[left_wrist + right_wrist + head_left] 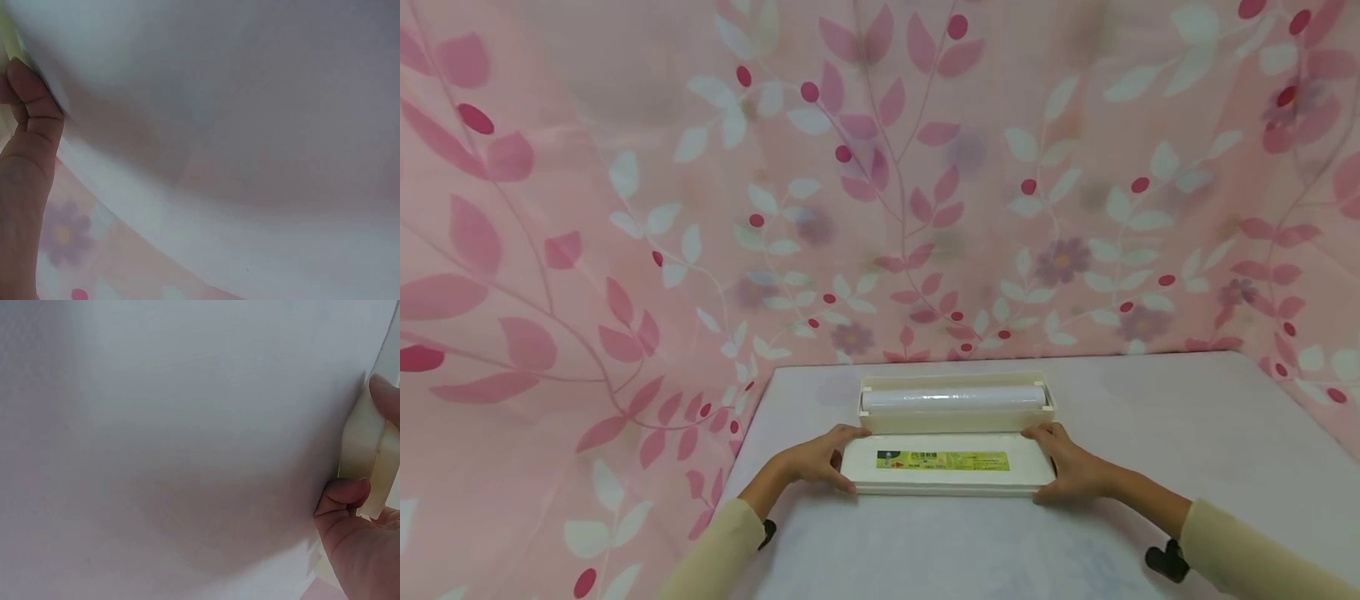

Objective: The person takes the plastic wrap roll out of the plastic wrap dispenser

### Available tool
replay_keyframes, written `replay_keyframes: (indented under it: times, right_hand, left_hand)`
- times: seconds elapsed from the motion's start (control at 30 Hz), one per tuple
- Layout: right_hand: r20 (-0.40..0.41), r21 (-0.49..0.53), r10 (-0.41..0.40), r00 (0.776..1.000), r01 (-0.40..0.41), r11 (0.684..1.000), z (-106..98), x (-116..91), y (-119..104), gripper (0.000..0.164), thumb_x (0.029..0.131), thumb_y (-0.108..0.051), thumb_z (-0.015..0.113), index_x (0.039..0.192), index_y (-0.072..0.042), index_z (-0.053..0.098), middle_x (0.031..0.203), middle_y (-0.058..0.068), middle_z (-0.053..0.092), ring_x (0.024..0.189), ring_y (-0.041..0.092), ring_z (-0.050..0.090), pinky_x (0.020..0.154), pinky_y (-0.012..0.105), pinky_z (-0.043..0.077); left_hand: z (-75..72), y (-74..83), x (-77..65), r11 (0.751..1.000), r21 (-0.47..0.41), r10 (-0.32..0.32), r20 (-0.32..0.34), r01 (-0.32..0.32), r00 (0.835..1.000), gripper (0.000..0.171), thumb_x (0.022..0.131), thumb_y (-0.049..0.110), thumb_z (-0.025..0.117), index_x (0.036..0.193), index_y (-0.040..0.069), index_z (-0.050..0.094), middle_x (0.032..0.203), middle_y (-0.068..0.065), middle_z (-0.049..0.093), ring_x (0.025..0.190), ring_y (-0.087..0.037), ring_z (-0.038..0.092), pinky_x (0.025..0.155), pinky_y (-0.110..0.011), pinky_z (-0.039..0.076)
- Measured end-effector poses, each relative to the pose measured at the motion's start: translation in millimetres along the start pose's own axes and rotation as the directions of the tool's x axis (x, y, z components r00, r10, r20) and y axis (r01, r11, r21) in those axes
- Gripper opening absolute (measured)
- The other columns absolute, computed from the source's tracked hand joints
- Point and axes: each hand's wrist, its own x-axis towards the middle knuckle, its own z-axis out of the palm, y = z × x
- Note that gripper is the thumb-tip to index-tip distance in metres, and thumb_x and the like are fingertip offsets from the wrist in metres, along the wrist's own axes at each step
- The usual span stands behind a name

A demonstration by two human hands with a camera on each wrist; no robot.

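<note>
A long off-white lid (951, 478) with a yellow-green label (942, 461) lies in front of its open box (955, 424) in the head view. In the box sits a white, glossy roll of plastic wrap (953, 399). The left hand (820, 458) grips the lid's left end, thumb at the near corner and fingers at the far one. At the other end, the right hand (1072, 467) holds the lid the same way. The right wrist view shows the lid's end (362, 440) between thumb and fingers. Only part of the left hand (37, 119) shows at the left wrist view's edge.
A table (940, 550) under a pale cloth bears the box and lid. Pink curtain-like fabric (895, 208) with leaves and flowers hangs behind and along both sides. Dark straps (1167, 561) show at the wrists below cream sleeves (1247, 546).
</note>
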Motion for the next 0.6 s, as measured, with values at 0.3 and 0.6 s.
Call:
replay_keyframes:
  times: [0.3, 0.6]
  right_hand:
    - [0.048, 0.056, 0.027, 0.998, -0.03, 0.998, -0.2, 2.4, 0.7, 0.097, 0.066, -0.032, 0.091, 0.141, -0.003, 0.037, 0.136, 0.022, 0.032, 0.121, 0.036, 0.041, 0.098, 0.054, 0.041]
    - [0.071, 0.071, 0.074, 0.995, -0.079, 0.994, -3.0, 4.7, -1.6, 0.101, 0.063, -0.032, 0.092, 0.142, -0.004, 0.035, 0.135, 0.023, 0.031, 0.12, 0.037, 0.04, 0.099, 0.056, 0.039]
  left_hand:
    - [2.1, -1.8, -2.4, 1.0, -0.01, -0.015, 0.018, 0.016, 1.0, 0.097, 0.07, 0.03, 0.091, 0.151, 0.024, 0.037, 0.145, -0.005, 0.037, 0.097, -0.018, 0.046, 0.08, -0.029, 0.039]
    - [-0.3, -1.8, 2.7, 0.999, -0.016, -0.041, 0.015, 0.042, 0.999, 0.096, 0.07, 0.03, 0.091, 0.15, 0.026, 0.039, 0.139, -0.004, 0.04, 0.088, -0.017, 0.051, 0.075, -0.028, 0.041]
